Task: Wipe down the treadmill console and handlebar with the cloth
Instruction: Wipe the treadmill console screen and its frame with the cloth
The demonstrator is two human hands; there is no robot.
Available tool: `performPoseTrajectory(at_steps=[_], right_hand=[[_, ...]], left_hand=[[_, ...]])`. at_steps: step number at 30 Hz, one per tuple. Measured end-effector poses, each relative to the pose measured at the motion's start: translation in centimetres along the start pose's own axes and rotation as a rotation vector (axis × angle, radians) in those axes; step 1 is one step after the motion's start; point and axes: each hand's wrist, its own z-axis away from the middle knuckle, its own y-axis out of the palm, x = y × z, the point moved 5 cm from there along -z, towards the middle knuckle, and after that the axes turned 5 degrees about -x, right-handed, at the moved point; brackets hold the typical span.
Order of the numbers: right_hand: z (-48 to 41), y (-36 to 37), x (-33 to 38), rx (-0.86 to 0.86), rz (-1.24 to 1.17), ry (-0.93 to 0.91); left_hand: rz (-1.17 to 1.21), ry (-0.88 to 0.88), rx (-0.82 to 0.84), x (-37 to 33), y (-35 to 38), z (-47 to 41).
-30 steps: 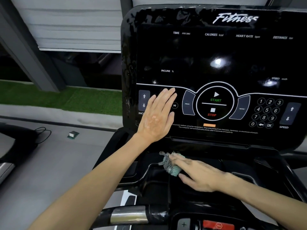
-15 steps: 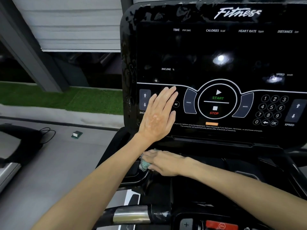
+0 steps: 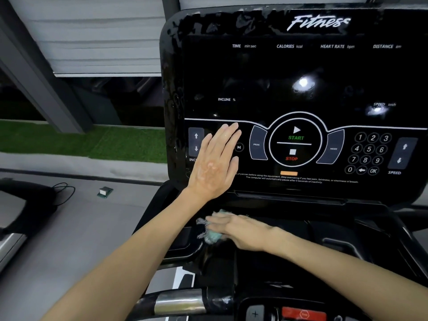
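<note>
We see the left hand (image 3: 214,165) spread flat on the treadmill console (image 3: 301,72), fingers straight and close together, holding nothing. The incline arrows (image 3: 196,141) sit just beside its little finger, and the PROG key (image 3: 257,144) lies a little beyond the thumb side, apart from the hand.

Below that wrist, the right hand (image 3: 243,230) rests palm down on the black ledge (image 3: 301,230) under the console. Its fingers lie fairly straight over the cloth (image 3: 213,237) and press it down rather than curling round it – motion blur softens the fingertips. The cloth is teal with a grey-white mesh patch, bunched under and just past those fingertips at the ledge's left end.

The handlebar (image 3: 180,302), with its chrome band, runs well below both hands, untouched, and a red button (image 3: 303,314) lies beside it.
</note>
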Motion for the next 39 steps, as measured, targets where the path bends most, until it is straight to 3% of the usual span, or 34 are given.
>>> performPoseTrajectory(at_steps=[11, 18, 25, 29, 31, 34, 36, 39], right_hand=[[8.7, -2.0, -4.9, -0.132, -0.038, 0.327], [10.3, -1.6, -3.7, 0.012, -0.025, 0.265], [7.9, -1.2, -3.4, -0.108, 0.048, 0.360], [9.6, -0.9, -3.4, 0.064, -0.163, 0.254], [10.3, -1.2, -3.4, 0.128, -0.136, 0.176], [9.7, -2.2, -3.5, -0.039, 0.229, 0.061], [9.2, -2.3, -3.8, -0.157, 0.214, 0.123], [8.4, -1.8, -3.4, -0.115, 0.202, 0.213]], left_hand=[[-0.058, 0.013, 0.023, -0.3, -0.2, 0.0], [-0.035, 0.022, 0.073, -2.6, 0.3, 0.4], [-0.070, 0.020, 0.112, -3.0, 1.2, 0.6], [-0.086, 0.023, 0.126, -2.9, 1.5, 0.7], [-0.088, 0.023, 0.127, -2.8, 1.5, 0.7], [-0.097, 0.026, 0.121, -2.9, 1.4, 0.7], [-0.096, 0.022, 0.121, -2.9, 1.4, 0.7], [-0.100, 0.020, 0.121, -3.0, 1.4, 0.7]])
